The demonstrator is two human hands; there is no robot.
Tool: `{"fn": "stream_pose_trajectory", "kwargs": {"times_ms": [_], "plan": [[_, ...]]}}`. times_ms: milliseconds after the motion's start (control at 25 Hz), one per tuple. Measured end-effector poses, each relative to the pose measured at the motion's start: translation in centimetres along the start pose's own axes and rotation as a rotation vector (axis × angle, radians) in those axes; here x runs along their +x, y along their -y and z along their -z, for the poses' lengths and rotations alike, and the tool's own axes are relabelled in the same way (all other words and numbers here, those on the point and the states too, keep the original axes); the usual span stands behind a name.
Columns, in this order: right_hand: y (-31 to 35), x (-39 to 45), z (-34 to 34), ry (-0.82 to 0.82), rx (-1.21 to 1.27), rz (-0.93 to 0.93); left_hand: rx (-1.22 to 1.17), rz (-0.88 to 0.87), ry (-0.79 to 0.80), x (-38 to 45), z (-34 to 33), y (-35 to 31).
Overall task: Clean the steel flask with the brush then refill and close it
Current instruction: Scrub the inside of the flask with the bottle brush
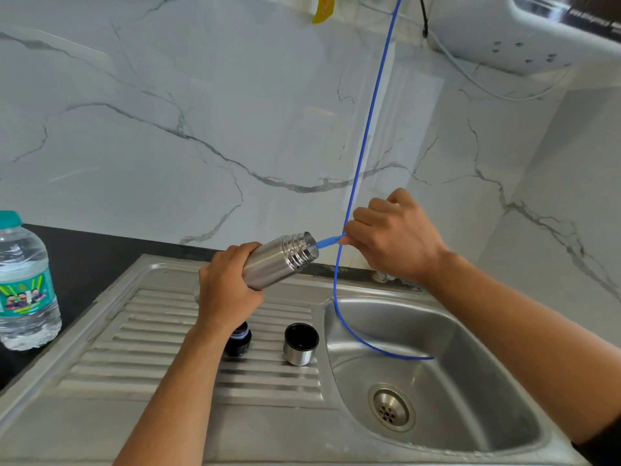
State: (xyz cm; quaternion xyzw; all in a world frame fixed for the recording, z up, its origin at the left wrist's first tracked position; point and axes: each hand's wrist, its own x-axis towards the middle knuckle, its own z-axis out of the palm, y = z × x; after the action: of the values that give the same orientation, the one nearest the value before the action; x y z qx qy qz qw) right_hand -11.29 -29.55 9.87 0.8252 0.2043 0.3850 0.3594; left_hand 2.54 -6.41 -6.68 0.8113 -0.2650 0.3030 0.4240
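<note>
Left hand (pixel 228 290) tilts steel flask (pixel 275 264); right hand (pixel 393 237) pinches blue brush handle (pixel 331 242).

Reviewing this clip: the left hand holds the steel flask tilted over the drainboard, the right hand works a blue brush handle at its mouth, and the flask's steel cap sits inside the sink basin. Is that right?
Not quite. The head view shows the short steel cap with a black inside standing on the ribbed drainboard, not in the sink basin. The rest holds: left hand grips the cylindrical steel flask, right hand pinches the blue brush handle at its mouth.

No legible text anywhere.
</note>
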Motion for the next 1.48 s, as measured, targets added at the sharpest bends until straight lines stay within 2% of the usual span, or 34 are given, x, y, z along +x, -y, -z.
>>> {"fn": "stream_pose_trajectory", "kwargs": {"times_ms": [80, 160, 240, 280, 320, 360, 400, 480, 560, 640, 720, 840, 880, 920, 960, 1040, 1080, 1160, 1200, 1240, 1280, 1400, 1440, 1480], "plan": [[-0.2, 0.9, 0.2, 0.151, 0.085, -0.061, -0.005, -0.014, -0.003, -0.2, -0.1, -0.3], [-1.3, 2.3, 0.7, 0.564, 0.345, -0.27, 0.03, -0.049, -0.009, -0.3, -0.3, -0.5], [-2.7, 3.6, 1.2, 1.028, 0.847, -0.553, 0.09, -0.114, 0.003, -0.6, -0.5, -0.6], [-3.1, 3.8, 1.3, 1.14, 1.001, -0.646, 0.108, -0.135, 0.01, -0.6, -0.6, -0.6], [-3.0, 3.8, 1.4, 1.169, 1.01, -0.659, 0.121, -0.142, 0.014, -0.6, -0.6, -0.5], [-2.5, 3.5, 1.3, 1.101, 0.871, -0.589, 0.128, -0.133, 0.012, -0.6, -0.5, -0.4], [-1.7, 3.0, 1.3, 0.955, 0.617, -0.473, 0.121, -0.11, 0.007, -0.5, -0.3, -0.3], [-0.1, 2.2, 1.0, 0.524, 0.118, -0.227, 0.073, -0.053, -0.001, -0.2, -0.1, -0.3], [1.2, 1.8, 1.3, 0.287, -0.024, -0.039, 0.058, -0.038, -0.012, -0.1, 0.1, -0.3], [1.4, 2.1, 1.5, 0.376, 0.053, -0.054, 0.09, -0.05, -0.021, -0.3, -0.1, -0.3], [0.9, 2.6, 1.5, 0.561, 0.259, -0.174, 0.107, -0.064, -0.028, -0.7, -0.6, -0.6], [-0.9, 2.9, 1.8, 0.922, 0.79, -0.41, 0.12, -0.118, -0.045, -0.9, -0.8, -1.0], [-1.1, 2.7, 2.0, 0.969, 0.852, -0.452, 0.136, -0.143, -0.046, -0.8, -0.8, -1.0], [-0.9, 2.4, 2.0, 0.971, 0.806, -0.471, 0.153, -0.158, -0.045, -0.7, -0.7, -0.9], [-0.4, 2.2, 2.1, 0.909, 0.646, -0.449, 0.166, -0.154, -0.041, -0.5, -0.6, -0.8], [0.7, 1.9, 1.4, 0.618, 0.145, -0.321, 0.143, -0.094, -0.033, -0.3, -0.4, -0.5], [1.2, 1.7, 0.8, 0.475, -0.022, -0.258, 0.111, -0.06, -0.032, -0.3, -0.3, -0.5], [2.3, 1.2, 0.4, 0.251, -0.131, -0.197, 0.056, -0.023, -0.045, -0.2, -0.1, -0.4], [2.5, 1.2, 0.3, 0.226, -0.121, -0.176, 0.049, -0.022, -0.055, -0.2, -0.1, -0.4], [2.5, 1.3, 0.3, 0.286, -0.067, -0.173, 0.058, -0.026, -0.067, -0.1, -0.1, -0.3], [2.4, 1.7, 0.6, 0.424, 0.073, -0.232, 0.086, -0.037, -0.079, -0.2, -0.1, -0.3], [0.3, 3.4, 1.6, 1.081, 0.828, -0.662, 0.158, -0.133, -0.083, -0.5, -0.4, -0.3], [-0.5, 3.9, 1.9, 1.186, 0.976, -0.726, 0.16, -0.154, -0.077, -0.5, -0.4, -0.4], [-0.7, 3.8, 1.9, 1.183, 0.982, -0.711, 0.163, -0.153, -0.072, -0.6, -0.4, -0.4]]}}
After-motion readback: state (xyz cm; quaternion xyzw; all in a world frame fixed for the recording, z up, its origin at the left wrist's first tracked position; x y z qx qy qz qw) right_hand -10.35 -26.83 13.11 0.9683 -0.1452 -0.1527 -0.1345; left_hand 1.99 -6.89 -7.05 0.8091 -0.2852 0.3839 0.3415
